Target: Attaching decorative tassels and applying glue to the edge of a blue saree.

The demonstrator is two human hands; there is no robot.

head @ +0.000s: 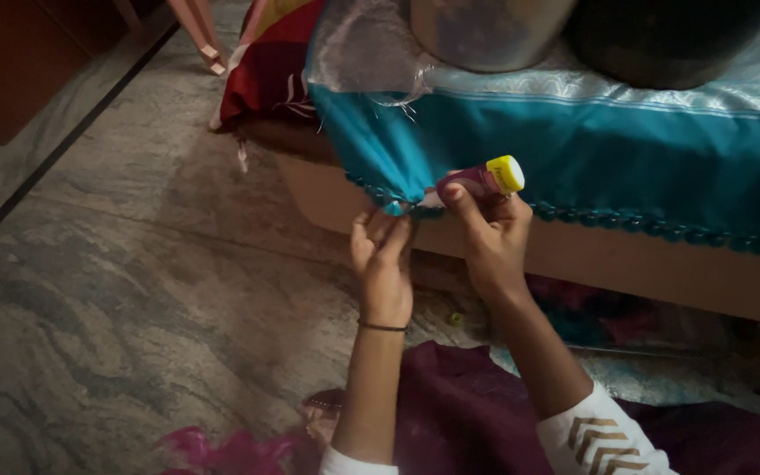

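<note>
Left hand [383, 255] fingers pinch teal cloth [573, 149] hem; right hand [490, 233] fingers clasp yellow-capped tube [485, 179] beside it. Cloth drapes surface [626, 264]; marble floor [134, 290] below.

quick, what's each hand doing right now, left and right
Left hand: closed, pinching the beaded edge of the teal cloth.
Right hand: closed around a small tube with a yellow cap.

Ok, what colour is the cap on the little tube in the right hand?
Yellow. The cap tops a pinkish tube held by the right hand, clearest in the head view.
</note>
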